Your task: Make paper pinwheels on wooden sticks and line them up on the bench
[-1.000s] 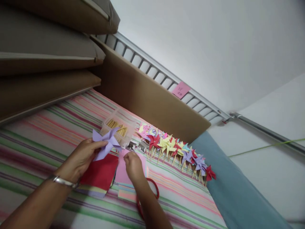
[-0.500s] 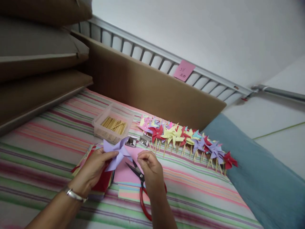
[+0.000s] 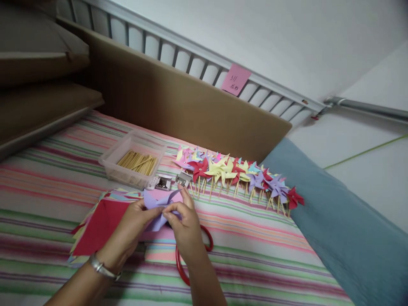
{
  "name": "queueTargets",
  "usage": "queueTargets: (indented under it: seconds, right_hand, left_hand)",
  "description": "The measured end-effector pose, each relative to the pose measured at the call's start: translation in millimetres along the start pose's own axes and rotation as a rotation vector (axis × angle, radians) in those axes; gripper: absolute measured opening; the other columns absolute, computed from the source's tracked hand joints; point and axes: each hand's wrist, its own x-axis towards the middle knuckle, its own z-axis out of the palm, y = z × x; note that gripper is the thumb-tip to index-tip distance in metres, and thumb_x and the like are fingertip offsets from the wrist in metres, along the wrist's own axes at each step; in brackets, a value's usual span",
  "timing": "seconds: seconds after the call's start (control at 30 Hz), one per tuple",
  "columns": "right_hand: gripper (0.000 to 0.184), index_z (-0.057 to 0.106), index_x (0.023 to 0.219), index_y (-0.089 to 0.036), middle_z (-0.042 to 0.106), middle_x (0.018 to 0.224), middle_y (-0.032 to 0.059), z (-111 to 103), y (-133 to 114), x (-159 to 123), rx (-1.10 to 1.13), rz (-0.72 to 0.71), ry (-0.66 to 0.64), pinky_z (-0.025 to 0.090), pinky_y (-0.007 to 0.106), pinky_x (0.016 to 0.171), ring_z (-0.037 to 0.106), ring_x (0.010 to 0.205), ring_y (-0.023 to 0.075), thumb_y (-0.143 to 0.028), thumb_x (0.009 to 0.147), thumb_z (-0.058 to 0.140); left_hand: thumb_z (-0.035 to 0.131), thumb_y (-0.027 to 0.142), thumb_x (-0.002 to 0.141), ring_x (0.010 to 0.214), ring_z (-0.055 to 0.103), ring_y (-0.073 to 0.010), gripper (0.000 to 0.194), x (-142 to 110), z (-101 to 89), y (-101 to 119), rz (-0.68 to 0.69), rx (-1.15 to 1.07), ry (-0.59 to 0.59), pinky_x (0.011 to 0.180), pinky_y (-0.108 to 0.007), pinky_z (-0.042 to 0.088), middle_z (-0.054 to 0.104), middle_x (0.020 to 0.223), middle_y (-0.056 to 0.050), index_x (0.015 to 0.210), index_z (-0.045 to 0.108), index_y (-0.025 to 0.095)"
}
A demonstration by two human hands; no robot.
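A purple paper pinwheel is pinched between the thumb and fingers of my left hand, which wears a silver bracelet. My right hand meets it at the pinwheel's centre, thumb and forefinger pressed together; what they pinch is too small to make out. Below my right hand lie scissors with red handles, their blades hidden. Beside my left wrist rests a stack of coloured paper squares, red on top. Pink paper lies under both hands.
A clear plastic box holds short wooden sticks. Two small boxes of shiny metal bits stand near it. Finished pinwheels on sticks line the striped cloth. Behind stands a brown board; cushioned slabs are stacked left.
My right hand has come from beside the small metal-filled boxes to the purple pinwheel's centre, touching it. My left hand keeps hold of the pinwheel. The camera view has shifted.
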Motion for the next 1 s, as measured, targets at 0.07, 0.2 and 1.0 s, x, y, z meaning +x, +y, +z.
queueTargets:
  seconds: [0.07, 0.2, 1.0]
  right_hand:
    - [0.013, 0.069, 0.072, -0.022, 0.035, 0.151, 0.0037, 2.1, 0.4, 0.4, -0.012, 0.017, -0.005, 0.019, 0.045, 0.113, 0.025, 0.142, 0.0237, -0.012, 0.075, 0.062]
    - [0.013, 0.069, 0.071, -0.022, 0.038, 0.150, 0.0064, 6.2, 0.3, 0.9, -0.023, 0.040, -0.005, 0.019, 0.045, 0.113, 0.025, 0.141, 0.0232, -0.011, 0.075, 0.062]
    - [0.011, 0.068, 0.075, -0.022, 0.035, 0.151, 0.0055, 8.1, 2.3, -2.4, -0.084, -0.053, -0.041, 0.020, 0.045, 0.113, 0.021, 0.143, 0.0224, -0.016, 0.078, 0.059]
  left_hand:
    - [0.082, 0.026, 0.057, 0.077, 0.068, -0.0234, 0.028, -1.7, -0.9, 2.1, -0.008, -0.009, 0.000, 0.068, -0.028, 0.049, 0.077, 0.085, -0.009, 0.082, 0.076, 0.015]
    - [0.082, 0.025, 0.057, 0.068, 0.067, -0.0207, 0.026, -3.4, -7.4, 2.0, -0.029, -0.054, -0.019, 0.063, -0.027, 0.049, 0.076, 0.078, -0.008, 0.080, 0.076, 0.015]
    - [0.079, 0.023, 0.058, 0.070, 0.067, -0.0201, 0.021, -7.0, -13.8, 3.0, -0.009, -0.084, -0.050, 0.065, -0.025, 0.049, 0.077, 0.079, -0.006, 0.078, 0.076, 0.017]
